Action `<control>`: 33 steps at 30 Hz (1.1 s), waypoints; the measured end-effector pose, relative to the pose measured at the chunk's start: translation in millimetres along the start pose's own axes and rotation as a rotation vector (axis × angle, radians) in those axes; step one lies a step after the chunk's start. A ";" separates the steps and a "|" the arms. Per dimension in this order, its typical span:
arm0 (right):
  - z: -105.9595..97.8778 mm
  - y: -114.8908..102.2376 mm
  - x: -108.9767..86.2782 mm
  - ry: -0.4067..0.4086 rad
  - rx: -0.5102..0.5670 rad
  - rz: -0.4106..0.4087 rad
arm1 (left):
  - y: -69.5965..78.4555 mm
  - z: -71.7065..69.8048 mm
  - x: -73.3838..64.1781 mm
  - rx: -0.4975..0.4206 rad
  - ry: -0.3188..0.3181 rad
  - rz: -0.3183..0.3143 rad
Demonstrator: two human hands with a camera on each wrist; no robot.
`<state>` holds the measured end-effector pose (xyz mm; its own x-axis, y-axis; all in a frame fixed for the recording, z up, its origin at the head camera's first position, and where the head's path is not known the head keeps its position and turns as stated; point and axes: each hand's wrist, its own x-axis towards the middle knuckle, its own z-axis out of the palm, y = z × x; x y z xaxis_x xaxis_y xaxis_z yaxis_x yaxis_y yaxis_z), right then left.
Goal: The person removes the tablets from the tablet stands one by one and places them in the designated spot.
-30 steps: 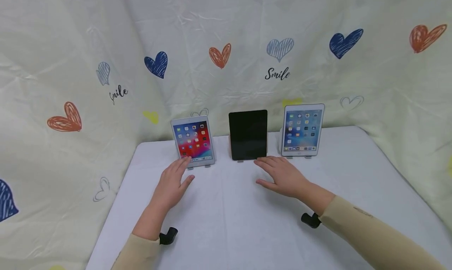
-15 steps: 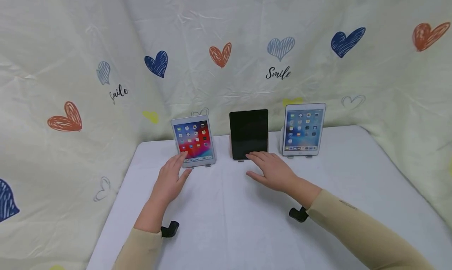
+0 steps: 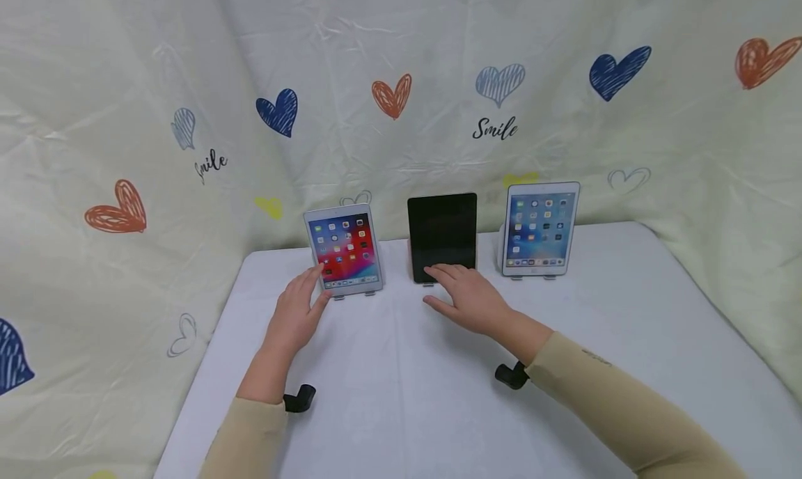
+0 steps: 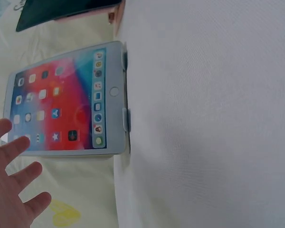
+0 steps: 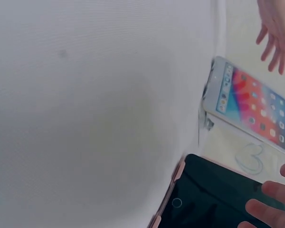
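Three tablets lean on small stands along the back of the table. At left is a white tablet (image 3: 343, 246) with a red and blue home screen. My left hand (image 3: 293, 312) hovers by its lower left corner, fingers spread and holding nothing. The middle tablet (image 3: 442, 230) is black with a dark screen. In front of its lower edge is my right hand (image 3: 466, 296), its fingers extended and overlapping the screen's bottom in the head view. The right wrist view shows fingertips (image 5: 259, 209) over the dark glass. Another white tablet (image 3: 540, 225) with a blue home screen stands at right.
A white cloth covers the table (image 3: 401, 381). Behind it hangs a pale curtain (image 3: 438, 33) printed with hearts and "Smile". A black wrist camera (image 3: 299, 399) sits at my left cuff, another wrist camera (image 3: 512, 375) at my right cuff.
My right hand has moved left and slightly forward, from the black tablet's lower right to in front of its lower edge. My left hand has shifted slightly left and forward.
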<state>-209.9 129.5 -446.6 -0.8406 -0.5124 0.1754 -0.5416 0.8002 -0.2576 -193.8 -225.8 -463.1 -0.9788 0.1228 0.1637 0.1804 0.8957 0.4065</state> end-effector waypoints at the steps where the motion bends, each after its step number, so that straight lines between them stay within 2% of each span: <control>1: 0.2 -0.8 1.0 -0.002 0.005 0.004 | -0.3 -0.4 0.3 0.001 -0.003 -0.001; 6: 0.5 -3.7 5.2 -0.020 0.013 0.026 | -0.8 -1.3 3.0 0.003 -0.022 -0.001; 14: 2.1 -10.1 14.8 -0.026 0.018 0.055 | -3.8 -1.2 10.6 -0.025 -0.029 -0.060; 22: 4.5 -16.3 26.9 -0.035 0.026 0.093 | -8.4 -3.7 16.8 -0.073 -0.033 -0.089; 33: 9.4 -27.8 43.2 -0.057 0.047 0.087 | -10.7 -9.1 22.3 -0.076 -0.028 -0.102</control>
<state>-231.2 82.1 -440.9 -0.8827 -0.4597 0.0969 -0.4655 0.8275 -0.3141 -216.7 -236.6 -455.6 -0.9946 0.0459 0.0933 0.0857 0.8694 0.4866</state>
